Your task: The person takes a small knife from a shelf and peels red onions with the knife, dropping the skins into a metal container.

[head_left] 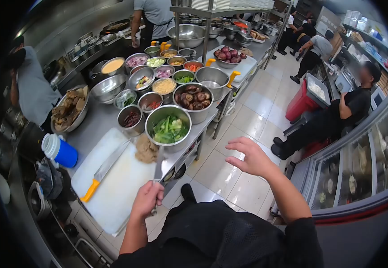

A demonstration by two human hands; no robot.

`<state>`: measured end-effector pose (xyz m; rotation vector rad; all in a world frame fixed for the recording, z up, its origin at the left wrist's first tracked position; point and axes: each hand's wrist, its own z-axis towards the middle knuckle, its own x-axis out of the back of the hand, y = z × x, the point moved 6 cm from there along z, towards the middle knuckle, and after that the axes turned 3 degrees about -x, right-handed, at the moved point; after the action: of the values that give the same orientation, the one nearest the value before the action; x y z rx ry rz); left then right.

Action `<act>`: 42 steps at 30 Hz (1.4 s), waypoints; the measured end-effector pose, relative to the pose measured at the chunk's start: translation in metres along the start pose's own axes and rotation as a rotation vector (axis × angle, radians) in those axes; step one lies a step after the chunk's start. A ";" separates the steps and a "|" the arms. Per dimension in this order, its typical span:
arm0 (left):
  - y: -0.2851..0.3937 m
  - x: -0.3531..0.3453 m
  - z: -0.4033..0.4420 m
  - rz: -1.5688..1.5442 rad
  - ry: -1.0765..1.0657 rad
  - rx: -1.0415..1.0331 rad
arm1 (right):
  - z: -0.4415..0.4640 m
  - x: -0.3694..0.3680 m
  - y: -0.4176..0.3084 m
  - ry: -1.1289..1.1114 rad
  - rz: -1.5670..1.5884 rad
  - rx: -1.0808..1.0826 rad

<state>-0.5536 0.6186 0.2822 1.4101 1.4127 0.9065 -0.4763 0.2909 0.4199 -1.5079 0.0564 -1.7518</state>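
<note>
My left hand (148, 199) is closed round the end of a broad-bladed metal tool (162, 166), held upright at the edge of the white cutting board (127, 187); its exact kind is unclear. Raised over the floor, my right hand (250, 156) has its fingers apart and holds nothing. A large knife (107, 167) with a yellow handle lies across the board. By the board's far corner is a crumpled brown cloth (146, 149). Just beyond the tool stands a steel bowl of cut green leaves (169, 128).
Several steel bowls crowd the counter, including one of dark mushrooms (193, 97) and one of red onions (229, 54). A blue jug (64, 152) lies left of the board. One person in black (343, 116) sits right, near a glass-fronted fridge (359, 169). Others stand farther off.
</note>
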 end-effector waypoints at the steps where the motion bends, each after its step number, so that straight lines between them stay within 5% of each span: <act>1: 0.013 0.004 0.013 -0.021 0.042 -0.017 | 0.020 0.003 0.010 -0.003 0.005 0.017; 7: 0.092 0.017 0.077 -0.160 0.284 -0.180 | 0.129 0.021 0.066 -0.178 0.042 -0.090; 11: 0.135 -0.001 0.136 -0.151 0.248 -0.269 | 0.163 0.061 0.136 0.005 0.032 -0.081; 17: 0.185 -0.065 0.224 -0.065 0.235 -0.296 | 0.195 0.112 0.327 0.190 0.179 -0.406; 21: 0.201 -0.130 0.274 0.030 0.287 -0.362 | 0.271 0.137 0.456 0.219 0.135 -0.339; 27: 0.184 -0.242 0.345 0.092 0.442 -0.180 | 0.404 0.137 0.635 0.032 -0.220 -0.183; 34: 0.165 -0.286 0.355 -0.061 0.847 -0.009 | 0.485 0.109 0.692 -0.193 -0.375 0.029; 37: 0.151 -0.297 0.367 -0.122 0.910 0.022 | 0.494 0.110 0.706 -0.090 -0.389 0.091; 42: 0.152 -0.310 0.390 -0.093 0.939 -0.035 | 0.509 0.105 0.753 -0.045 -0.044 -0.096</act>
<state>-0.1591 0.2826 0.3367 0.8783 2.0877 1.6317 0.3591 -0.0493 0.2655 -1.6285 0.0865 -1.7712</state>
